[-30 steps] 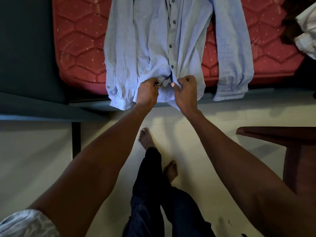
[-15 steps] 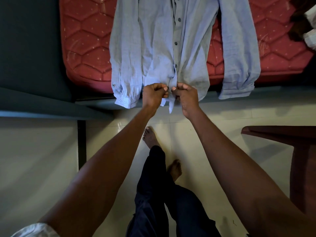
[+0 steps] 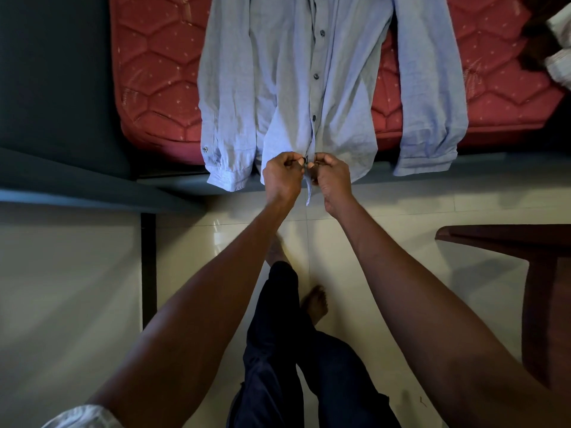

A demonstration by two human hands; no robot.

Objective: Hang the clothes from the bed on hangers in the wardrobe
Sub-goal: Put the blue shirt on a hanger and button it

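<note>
L grip: left hand [image 3: 282,174] curled, fabric of the placket edge pinched betw. thumb & fingertips, just beside the lowest button.
R grip: right hand [image 3: 332,176] curled likewise, opposite placket edge pinched; knuckles of both hands nearly touching.
Button: small dark button [image 3: 306,159] seen in the gap betw. the two grips; whether it is through its hole can't be told.
Shirt: light blue shirt [image 3: 278,72] laid front-up on the bed, hem & both cuffs hanging over the mattress edge toward the floor; upper buttons appear done up.
Bed: red quilted mattress [image 3: 157,72] under the shirt; more clothes [image 3: 559,57] at far R corner, partly cut off.
Step judged: lowest button being fastened or undone; which one can't be told.
How to do it well: fabric to be kept taut betw. grips, hole edge held flat, button tipped edgewise & eased through; hem not to be tugged, or shirt may be dragged off the bed.
Other: dark wooden furniture [image 3: 509,242] at R; no hanger or wardrobe in view.
</note>
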